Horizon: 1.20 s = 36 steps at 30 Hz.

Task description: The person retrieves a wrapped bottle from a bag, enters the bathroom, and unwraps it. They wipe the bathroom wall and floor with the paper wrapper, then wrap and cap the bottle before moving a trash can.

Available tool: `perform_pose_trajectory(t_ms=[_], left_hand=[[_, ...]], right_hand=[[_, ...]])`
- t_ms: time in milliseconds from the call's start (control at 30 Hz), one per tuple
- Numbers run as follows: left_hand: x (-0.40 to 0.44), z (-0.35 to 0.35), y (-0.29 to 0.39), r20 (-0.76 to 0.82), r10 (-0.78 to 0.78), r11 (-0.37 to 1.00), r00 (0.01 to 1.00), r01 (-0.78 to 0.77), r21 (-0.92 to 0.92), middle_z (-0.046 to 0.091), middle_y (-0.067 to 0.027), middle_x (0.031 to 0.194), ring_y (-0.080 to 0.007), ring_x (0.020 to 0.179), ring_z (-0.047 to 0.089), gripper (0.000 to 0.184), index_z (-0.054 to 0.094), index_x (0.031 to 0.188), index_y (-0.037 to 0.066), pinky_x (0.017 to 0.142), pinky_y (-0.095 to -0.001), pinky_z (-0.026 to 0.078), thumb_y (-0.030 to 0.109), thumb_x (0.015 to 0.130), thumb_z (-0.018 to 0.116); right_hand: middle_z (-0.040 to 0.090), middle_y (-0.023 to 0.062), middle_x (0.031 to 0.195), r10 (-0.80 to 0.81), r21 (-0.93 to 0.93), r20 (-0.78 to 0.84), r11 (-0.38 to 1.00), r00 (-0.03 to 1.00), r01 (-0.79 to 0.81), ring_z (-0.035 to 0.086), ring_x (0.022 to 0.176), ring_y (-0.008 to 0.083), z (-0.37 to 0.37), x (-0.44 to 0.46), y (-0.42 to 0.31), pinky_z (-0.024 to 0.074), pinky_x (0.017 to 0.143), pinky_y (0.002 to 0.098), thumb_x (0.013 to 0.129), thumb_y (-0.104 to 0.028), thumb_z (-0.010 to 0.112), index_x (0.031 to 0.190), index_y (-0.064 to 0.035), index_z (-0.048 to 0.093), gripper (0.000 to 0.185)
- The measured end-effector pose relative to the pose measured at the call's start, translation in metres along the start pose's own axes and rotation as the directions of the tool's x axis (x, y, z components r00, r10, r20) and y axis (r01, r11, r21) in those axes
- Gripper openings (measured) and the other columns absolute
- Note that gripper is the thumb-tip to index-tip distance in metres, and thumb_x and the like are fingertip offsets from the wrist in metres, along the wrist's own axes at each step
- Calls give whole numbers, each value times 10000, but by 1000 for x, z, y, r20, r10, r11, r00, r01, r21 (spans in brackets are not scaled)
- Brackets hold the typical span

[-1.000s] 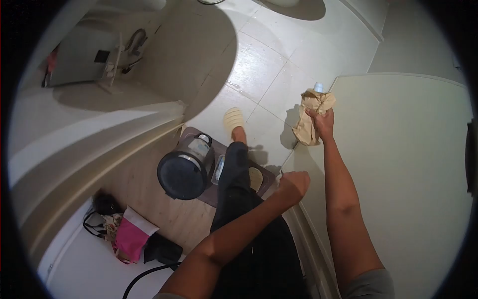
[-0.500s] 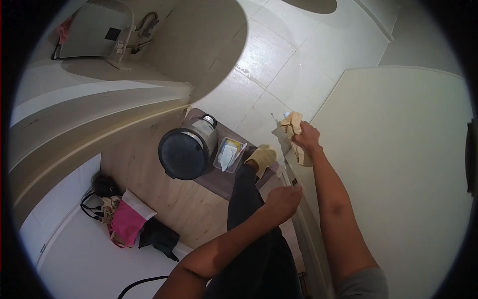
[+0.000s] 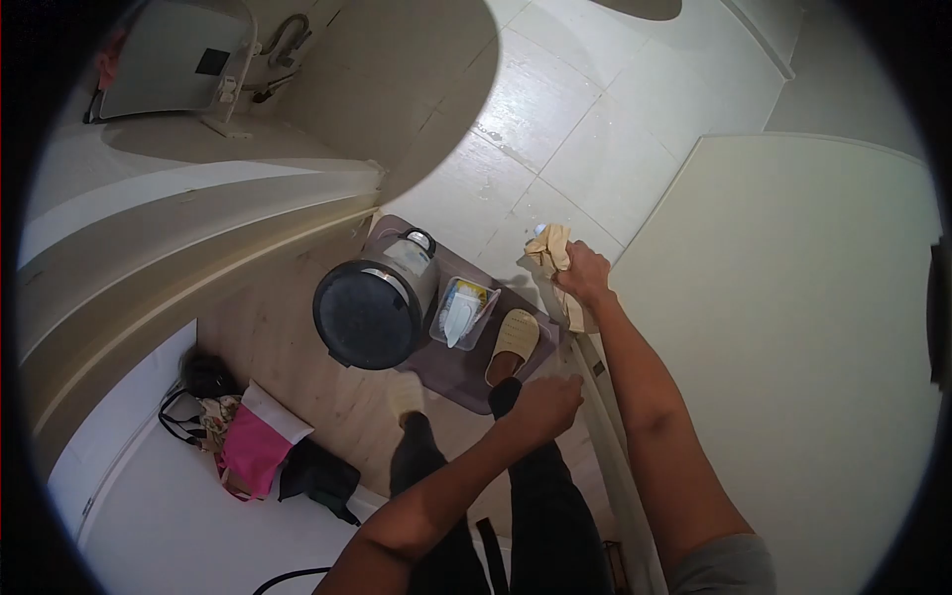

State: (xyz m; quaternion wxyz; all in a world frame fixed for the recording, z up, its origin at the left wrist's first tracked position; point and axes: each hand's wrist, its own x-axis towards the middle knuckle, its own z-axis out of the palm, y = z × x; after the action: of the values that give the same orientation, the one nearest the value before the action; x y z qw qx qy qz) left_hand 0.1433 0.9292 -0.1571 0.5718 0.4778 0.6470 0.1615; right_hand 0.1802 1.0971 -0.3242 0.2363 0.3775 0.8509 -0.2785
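My right hand (image 3: 586, 273) is closed round a crumpled tan cloth (image 3: 551, 248) beside the free edge of the pale door (image 3: 773, 347). Part of the cloth hangs below the fingers, and a small whitish-blue bit shows at its upper end. Lower down, my left hand (image 3: 548, 405) is curled into a fist near the door's edge. Its fingers face away from me, so whatever it may hold is hidden. Both feet wear light slippers: one slipper (image 3: 517, 337) rests on the purple-brown mat (image 3: 446, 372), the other (image 3: 405, 395) on the wooden floor.
A dark-lidded bin (image 3: 367, 315) and a clear plastic container (image 3: 461, 312) with a white item stand on the mat. A pink and white bag (image 3: 260, 441) lies at lower left. Wet-looking tiles (image 3: 555, 129) lie beyond the doorway, with a pale frame (image 3: 198, 208) on the left.
One foot is now on the wooden floor at left, while the other slipper sits on the mat. My right hand and the cloth have moved slightly left; my left hand also shifted a little left.
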Motion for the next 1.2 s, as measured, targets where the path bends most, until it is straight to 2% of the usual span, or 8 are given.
perform_pose_trajectory(t_ms=[200, 333, 433, 500, 600, 933, 1100, 1200], left_hand=[[13, -38, -50, -103, -250, 955, 963, 228, -192, 602, -197, 764, -376, 784, 606, 266, 493, 907, 20, 679, -468, 466, 284, 875, 510], [2, -82, -114, -376, -137, 821, 917, -107, -560, 559, -153, 856, -259, 784, 573, 252, 522, 982, 23, 689, -345, 448, 245, 909, 428], [-12, -122, -170, -174, -129, 819, 976, 6, -574, 531, -96, 925, -163, 796, 528, 275, 516, 1068, 17, 715, -283, 434, 222, 931, 397], [-27, -152, -184, -123, -232, 333, 965, -40, -942, 509, -54, 955, -109, 788, 489, 281, 507, 1106, 3, 734, -258, 429, 207, 949, 394], [-45, -179, -209, -328, -279, 685, 903, -52, -727, 516, -53, 953, -121, 790, 516, 273, 487, 1131, -20, 747, -254, 438, 173, 952, 414], [-21, -214, -224, -652, -362, 629, 666, -342, -698, 540, -69, 904, -116, 824, 539, 307, 502, 1106, -57, 774, -239, 441, 155, 890, 555], [-5, -227, -211, -837, -232, 859, 495, -300, -416, 557, -89, 852, -134, 752, 531, 310, 585, 1042, -54, 692, -255, 446, 131, 801, 641], [-2, -233, -208, -824, -62, 923, 564, -281, -262, 557, -120, 815, -169, 738, 538, 297, 625, 988, -46, 686, -280, 447, 129, 753, 675]], right_hand=[[561, 120, 947, -77, 69, -115, 994, 990, 85, 593, 837, 337, 22, 29, -29, 461, 702, 463, 628, -170, 614, 975, -109, 580, 355], [555, 112, 979, -228, 19, -145, 972, 963, 233, 588, 843, 343, 26, 50, -74, 456, 692, 470, 632, -132, 605, 967, -128, 579, 336], [555, 107, 984, -301, 36, -180, 949, 936, 312, 591, 831, 339, 37, 68, -104, 460, 693, 462, 634, -115, 601, 979, -143, 581, 346], [556, 105, 990, -329, 48, -178, 938, 927, 342, 593, 825, 336, 45, 78, -123, 463, 694, 455, 636, -110, 600, 990, -152, 582, 357], [558, 103, 975, -328, 108, -293, 922, 898, 372, 591, 810, 340, 48, 87, -155, 464, 702, 453, 653, -128, 605, 1001, -142, 578, 349], [493, 49, 1186, -188, 520, -529, 699, 827, 491, 585, 971, 254, 28, 74, -209, 470, 839, 344, 645, -157, 737, 1158, -85, 483, 577], [445, 22, 1213, -207, 564, -565, 610, 799, 557, 572, 987, 191, 27, 56, -212, 467, 849, 313, 631, -136, 754, 1110, -67, 517, 539], [486, 16, 1175, -183, 616, -545, 576, 818, 538, 587, 950, 188, 21, 47, -215, 477, 816, 298, 632, -153, 765, 1121, -84, 519, 552]])
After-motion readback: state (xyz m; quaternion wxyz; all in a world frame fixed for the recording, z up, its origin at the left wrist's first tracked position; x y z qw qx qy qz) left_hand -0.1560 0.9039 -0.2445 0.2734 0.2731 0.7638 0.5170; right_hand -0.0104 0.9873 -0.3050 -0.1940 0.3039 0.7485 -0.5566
